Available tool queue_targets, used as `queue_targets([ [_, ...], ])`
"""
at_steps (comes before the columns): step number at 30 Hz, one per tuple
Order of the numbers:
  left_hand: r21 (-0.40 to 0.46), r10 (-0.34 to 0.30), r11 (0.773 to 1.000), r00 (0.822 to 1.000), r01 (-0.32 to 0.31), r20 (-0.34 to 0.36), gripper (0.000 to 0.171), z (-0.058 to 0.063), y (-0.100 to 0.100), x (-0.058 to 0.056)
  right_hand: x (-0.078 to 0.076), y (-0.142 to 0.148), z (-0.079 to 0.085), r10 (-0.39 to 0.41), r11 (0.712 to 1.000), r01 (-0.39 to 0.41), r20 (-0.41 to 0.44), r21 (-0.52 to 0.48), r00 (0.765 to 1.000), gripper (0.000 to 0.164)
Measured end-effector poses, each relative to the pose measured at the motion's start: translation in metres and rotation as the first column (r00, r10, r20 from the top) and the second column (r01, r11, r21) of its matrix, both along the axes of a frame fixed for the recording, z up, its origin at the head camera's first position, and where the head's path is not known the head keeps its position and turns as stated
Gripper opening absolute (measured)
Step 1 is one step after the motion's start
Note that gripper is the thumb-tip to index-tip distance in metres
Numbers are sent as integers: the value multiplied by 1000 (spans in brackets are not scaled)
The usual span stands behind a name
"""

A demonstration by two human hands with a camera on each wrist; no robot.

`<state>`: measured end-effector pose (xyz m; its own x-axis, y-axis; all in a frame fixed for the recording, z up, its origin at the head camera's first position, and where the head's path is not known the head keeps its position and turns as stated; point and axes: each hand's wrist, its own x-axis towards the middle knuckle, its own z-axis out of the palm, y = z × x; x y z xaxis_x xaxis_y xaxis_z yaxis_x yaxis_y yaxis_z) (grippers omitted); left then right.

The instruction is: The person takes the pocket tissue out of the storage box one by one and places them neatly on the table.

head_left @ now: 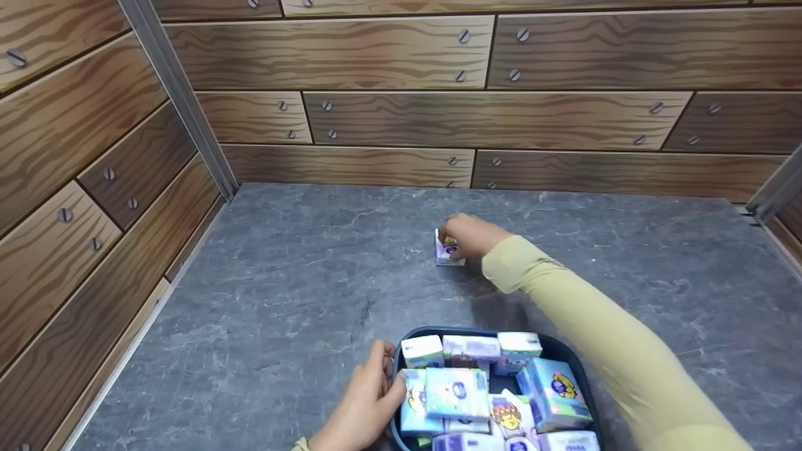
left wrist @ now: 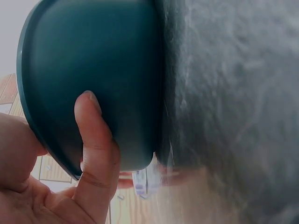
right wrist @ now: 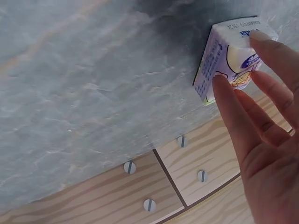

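My left hand (head_left: 366,401) pinches the rim of the dark tub (left wrist: 93,56), apparently to steady it; its wall contains the stacked packs (head_left: 457,391). My right hand (head_left: 471,235) grasps a single pack (right wrist: 237,58) towards the table's (head_left: 282,282) back edge, digits spread, presumably for even control.

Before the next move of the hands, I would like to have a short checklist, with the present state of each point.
1. Right hand touches the lone packet: ok, fingertips are on it.
2. Firmness of that hold: cannot tell; pressure does not show.
3. Left hand steadies the bin: ok, a finger lies along its outer wall.
4. Packets inside in one even layer: not ok; a blue packet lies on top of others.
5. Tabletop between lone packet and bin unobstructed: ok, nothing stands there.
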<state>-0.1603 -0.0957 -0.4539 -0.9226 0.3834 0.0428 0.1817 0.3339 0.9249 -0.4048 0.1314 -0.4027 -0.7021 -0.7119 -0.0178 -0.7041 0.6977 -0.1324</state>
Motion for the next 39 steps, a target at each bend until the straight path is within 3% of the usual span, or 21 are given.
queue_targets([
  [8,-9,8,1000,999,-8,33,19,-4,7,4,-9,-7,-4,-118,992,116,57,40,991,25],
  [14,7,11,1000,996,-11,83,22,-7,10,5,-9,-5,-7,-146,989,144,73,28,987,26],
  [21,6,10,1000,997,-10,72,22,-8,9,6,-8,-8,-8,-131,991,129,52,42,990,26],
  [29,10,-2,1000,999,2,40,18,-6,8,8,-7,-7,-4,-148,989,147,92,23,985,28],
  [39,-35,23,999,1000,-24,-19,18,0,-1,-1,5,0,23,-88,993,92,55,-75,995,34],
])
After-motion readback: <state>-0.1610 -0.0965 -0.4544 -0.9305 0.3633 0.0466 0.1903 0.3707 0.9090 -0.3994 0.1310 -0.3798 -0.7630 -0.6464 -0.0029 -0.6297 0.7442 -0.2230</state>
